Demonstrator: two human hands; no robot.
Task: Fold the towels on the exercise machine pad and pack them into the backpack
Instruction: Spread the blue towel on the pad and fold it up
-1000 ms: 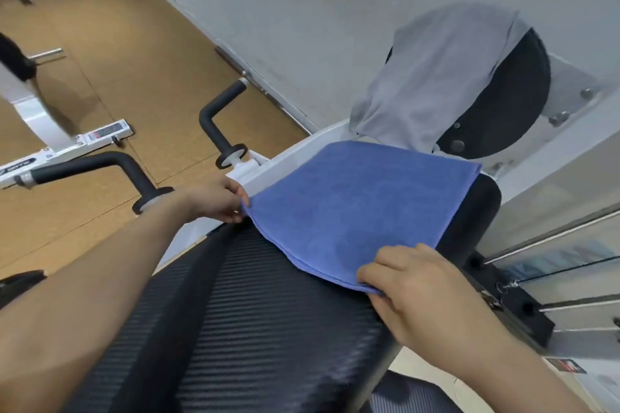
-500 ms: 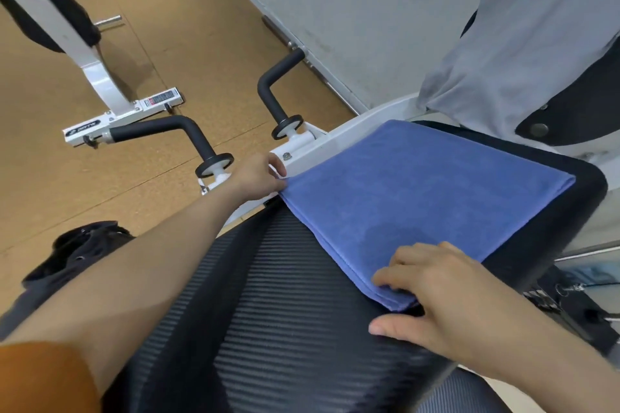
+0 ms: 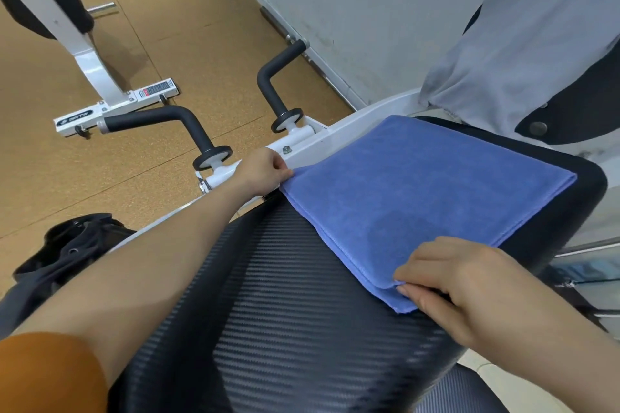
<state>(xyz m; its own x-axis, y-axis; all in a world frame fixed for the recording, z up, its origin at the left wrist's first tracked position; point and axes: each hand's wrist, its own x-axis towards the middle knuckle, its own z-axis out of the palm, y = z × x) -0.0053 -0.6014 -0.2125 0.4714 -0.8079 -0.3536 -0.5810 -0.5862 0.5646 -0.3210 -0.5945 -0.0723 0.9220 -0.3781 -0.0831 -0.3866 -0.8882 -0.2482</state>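
Both hands are on the blue towel [image 3: 419, 184], which lies folded double across the black ribbed pad [image 3: 302, 312] in the centre and right of the frame. Your left hand [image 3: 260, 169] pinches the corner at the pad's left edge, by the white machine frame [image 3: 339, 136]. Your right hand [image 3: 459, 282] pinches the doubled corner nearest you, lower right, fingers curled on top and thumb at the cloth's edge. To my eye the next fold is about to start, so first line up the two layers at each pinched corner; at the right-hand corner the lower layer peeks out past the upper one. Lift both corners together, at the same height, and carry them toward the far edge at the upper right so the cloth doubles without skew. Lay them down flush, then smooth outward from the crease with a flat palm. That ribbed cover will probably grip the cloth, so lift rather than drag. One grey towel [image 3: 523, 43] hangs draped over the round pad at upper right. The dark backpack [image 3: 67, 251] sits on the floor at lower left, well apart from the blue towel.
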